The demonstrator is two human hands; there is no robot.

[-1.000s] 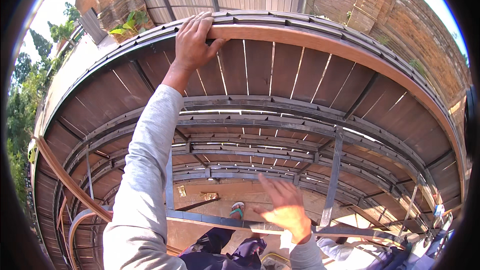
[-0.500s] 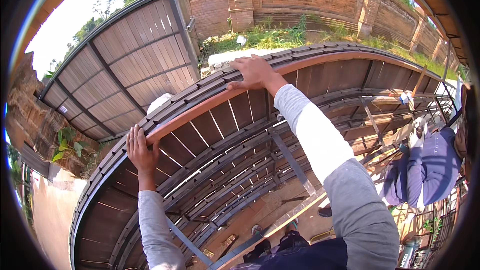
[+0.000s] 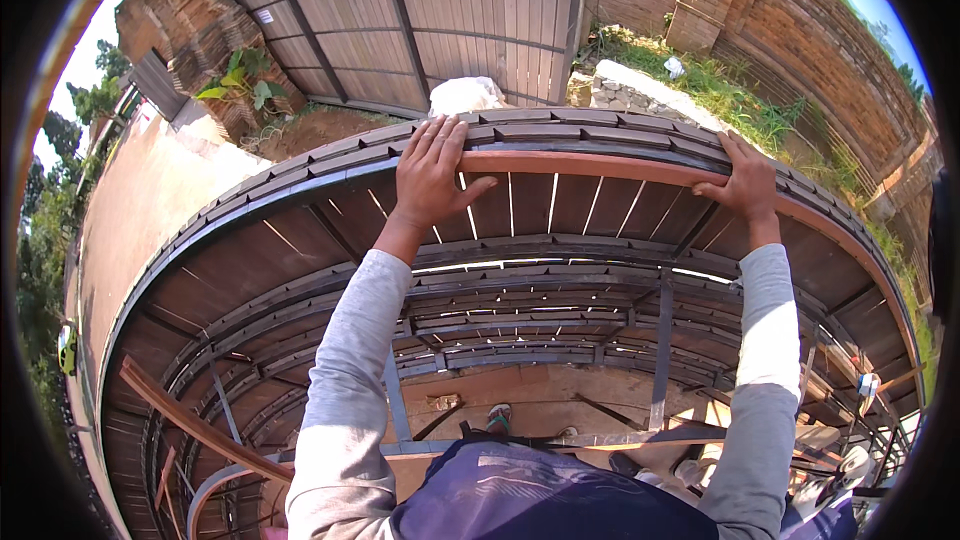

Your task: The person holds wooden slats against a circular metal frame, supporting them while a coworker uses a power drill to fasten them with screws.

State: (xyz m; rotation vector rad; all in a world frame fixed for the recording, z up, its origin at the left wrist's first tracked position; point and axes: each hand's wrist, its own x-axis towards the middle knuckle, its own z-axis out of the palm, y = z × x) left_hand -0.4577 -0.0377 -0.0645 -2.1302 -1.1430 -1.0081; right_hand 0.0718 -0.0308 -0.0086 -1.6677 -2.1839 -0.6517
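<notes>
A long reddish-brown wooden strip [image 3: 590, 166] lies along the inner side of the top rim [image 3: 560, 130] of a curved structure clad in dark slats. My left hand [image 3: 430, 175] is closed over the strip's left end, its fingers laid across the dark rim and its thumb on the inner side. Farther right, my right hand [image 3: 745, 182] grips the same strip and rim, fingers over the top and thumb against the strip's lower edge. Between the hands the strip follows the rim's curve; past my right hand it continues down the right side.
Curved slatted tiers [image 3: 530, 300] and metal struts [image 3: 663, 340] descend below me. A loose curved brown strip [image 3: 190, 420] leans at lower left. A person in dark blue [image 3: 825, 520] is at lower right. Beyond stand a slatted gate [image 3: 480, 20], a white sack [image 3: 467, 94] and a brick wall [image 3: 780, 50].
My view has turned to the left, bringing the gate and the driveway further into the picture. The left hand stays at the strip's end; the right hand now sits farther along it.
</notes>
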